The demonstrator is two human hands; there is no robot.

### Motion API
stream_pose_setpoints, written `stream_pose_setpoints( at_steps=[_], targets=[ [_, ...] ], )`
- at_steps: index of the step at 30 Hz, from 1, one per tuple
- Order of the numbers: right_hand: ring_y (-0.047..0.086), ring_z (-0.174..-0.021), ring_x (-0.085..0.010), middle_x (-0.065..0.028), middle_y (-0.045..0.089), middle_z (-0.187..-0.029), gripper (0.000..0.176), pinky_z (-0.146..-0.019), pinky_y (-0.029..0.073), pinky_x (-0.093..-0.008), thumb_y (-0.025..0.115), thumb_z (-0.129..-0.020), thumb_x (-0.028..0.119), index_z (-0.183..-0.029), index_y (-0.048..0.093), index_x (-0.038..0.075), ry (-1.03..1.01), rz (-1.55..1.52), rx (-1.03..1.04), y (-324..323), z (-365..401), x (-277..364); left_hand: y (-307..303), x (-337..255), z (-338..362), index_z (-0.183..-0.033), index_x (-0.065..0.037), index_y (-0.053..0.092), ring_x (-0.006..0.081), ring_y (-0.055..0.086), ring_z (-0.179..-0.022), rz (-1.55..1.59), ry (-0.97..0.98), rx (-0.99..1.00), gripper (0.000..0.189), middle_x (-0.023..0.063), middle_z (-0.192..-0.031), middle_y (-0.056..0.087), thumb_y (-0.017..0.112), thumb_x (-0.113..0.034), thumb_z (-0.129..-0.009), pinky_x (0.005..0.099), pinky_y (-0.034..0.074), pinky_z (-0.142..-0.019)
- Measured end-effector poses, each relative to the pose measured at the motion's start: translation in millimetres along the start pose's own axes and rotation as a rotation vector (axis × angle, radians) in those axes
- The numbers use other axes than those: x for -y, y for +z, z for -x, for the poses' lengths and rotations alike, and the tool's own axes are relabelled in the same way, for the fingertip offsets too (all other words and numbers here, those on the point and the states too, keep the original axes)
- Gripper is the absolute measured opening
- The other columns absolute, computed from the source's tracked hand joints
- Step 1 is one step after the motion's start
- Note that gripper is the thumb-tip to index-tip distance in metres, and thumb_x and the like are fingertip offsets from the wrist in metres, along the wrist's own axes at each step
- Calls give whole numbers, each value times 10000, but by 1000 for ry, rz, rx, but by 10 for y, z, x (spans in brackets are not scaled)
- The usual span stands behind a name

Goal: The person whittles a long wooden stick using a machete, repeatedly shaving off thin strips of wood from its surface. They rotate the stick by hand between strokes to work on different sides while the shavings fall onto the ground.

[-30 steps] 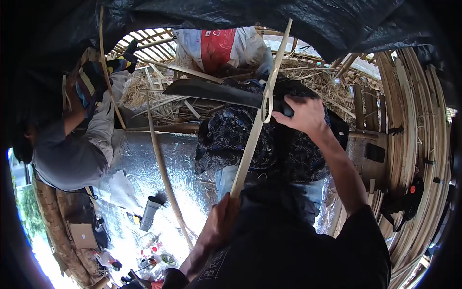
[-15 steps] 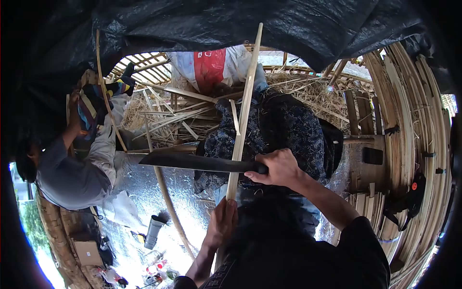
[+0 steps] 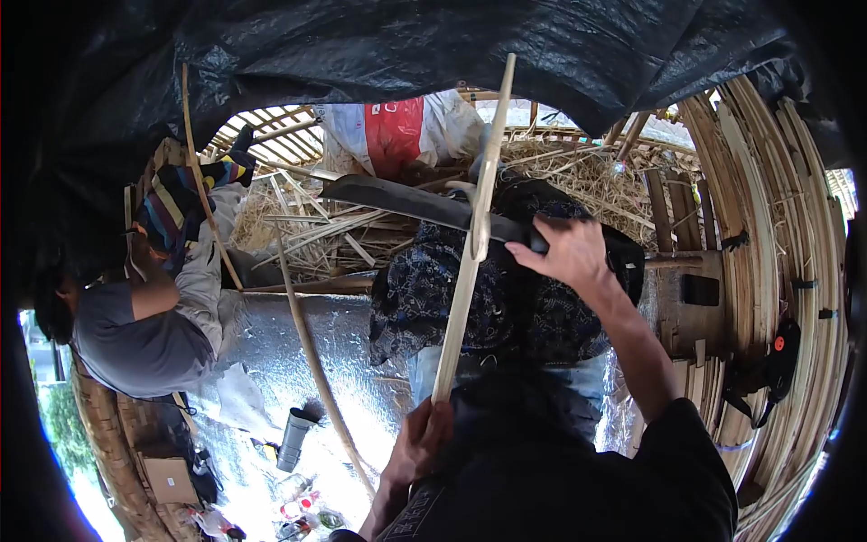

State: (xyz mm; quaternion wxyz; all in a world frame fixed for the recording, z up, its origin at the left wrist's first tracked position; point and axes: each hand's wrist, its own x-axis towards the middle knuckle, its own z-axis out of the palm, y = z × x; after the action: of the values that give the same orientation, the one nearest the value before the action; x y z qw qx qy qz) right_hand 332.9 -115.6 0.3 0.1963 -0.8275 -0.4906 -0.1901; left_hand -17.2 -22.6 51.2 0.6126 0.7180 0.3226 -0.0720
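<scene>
My left hand [image 3: 423,435] grips the near end of a long pale bamboo strip [image 3: 465,271] that runs up and away from me. My right hand [image 3: 569,248] holds the handle of a dark machete [image 3: 406,200], its blade lying across the strip high up. A thin shaving curls off the strip at the blade. A dark blue patterned cloth [image 3: 506,280] covers my lap beneath the strip.
Another person [image 3: 149,307] in a grey shirt sits at left with a thin bamboo stick [image 3: 312,352]. Split bamboo and straw [image 3: 307,226] pile up ahead. Stacked bamboo strips [image 3: 768,226] curve along the right. Black tarp [image 3: 406,45] hangs overhead. Cups and bottles [image 3: 293,443] lie on silver matting.
The machete has slid from near my left hand up along the strip, away from me, and a shaving now curls at the blade. My left hand stays on the strip's near end.
</scene>
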Motion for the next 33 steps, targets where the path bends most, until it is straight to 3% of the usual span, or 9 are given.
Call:
stream_pose_setpoints(
  at_steps=[4,10,12,20,23,24,26,28,33],
  targets=[
    [621,-455,-244,-40,603,-549,534,-426,477,-371,718,-796,610,-685,627,95,65,-41,28,79,23,285,74,67,-151,-953,-47,554,42,446,-638,161,0,-116,311,-32,-699,481,467,-320,-1073,216,354,-554],
    [572,-467,-171,0,540,-564,622,-467,443,-325,687,-736,739,-646,561,136,-312,-234,78,82,385,608,-83,-96,-404,-926,-65,544,52,439,-566,469,-205,-20,331,-36,-649,482,456,-345,-1077,229,326,-491],
    [578,-494,-171,5,559,-589,634,-489,446,-334,696,-714,751,-655,567,133,-308,-126,-35,17,263,392,-26,237,-409,-928,-53,555,63,448,-578,-200,359,-212,332,-33,-652,487,443,-326,-1080,245,337,-509],
    [653,-493,-305,-99,636,-564,591,-485,542,-387,660,-821,664,-714,680,83,123,79,35,-29,-134,-128,47,43,-108,-943,-15,567,87,482,-658,115,-56,-38,357,18,-726,526,464,-337,-1060,304,398,-564],
    [618,-447,-245,-95,593,-533,627,-464,511,-371,615,-883,644,-664,634,57,200,-239,38,195,-6,-92,14,311,-210,-929,-14,551,88,479,-653,-335,513,-106,363,16,-705,499,467,-344,-1056,306,386,-535],
    [584,-440,-211,-87,565,-526,645,-461,489,-367,594,-913,626,-655,611,35,512,-742,285,213,20,-87,-16,372,-177,-929,-14,551,88,479,-653,-344,514,-113,363,16,-705,499,467,-344,-1056,306,386,-535],
    [550,-433,-177,-80,537,-519,664,-459,467,-363,573,-943,607,-647,588,13,820,-1252,534,201,47,-25,-99,-88,-137,-919,-5,536,85,475,-633,204,-242,29,356,21,-691,485,459,-322,-1059,306,368,-509],
    [499,-456,-142,-71,494,-526,668,-467,436,-359,547,-970,588,-664,581,-5,875,-1325,476,101,61,67,-132,-160,-163,-912,-7,532,74,466,-620,171,-256,44,347,16,-684,480,453,-308,-1064,297,356,-502],
    [590,-438,-282,-62,602,-551,529,-425,459,-415,689,-840,592,-680,622,92,66,-461,105,43,243,239,-27,82,-307,-881,-21,528,47,442,-572,17,42,-54,331,-7,-664,472,439,-273,-1076,275,332,-491]
  ],
)
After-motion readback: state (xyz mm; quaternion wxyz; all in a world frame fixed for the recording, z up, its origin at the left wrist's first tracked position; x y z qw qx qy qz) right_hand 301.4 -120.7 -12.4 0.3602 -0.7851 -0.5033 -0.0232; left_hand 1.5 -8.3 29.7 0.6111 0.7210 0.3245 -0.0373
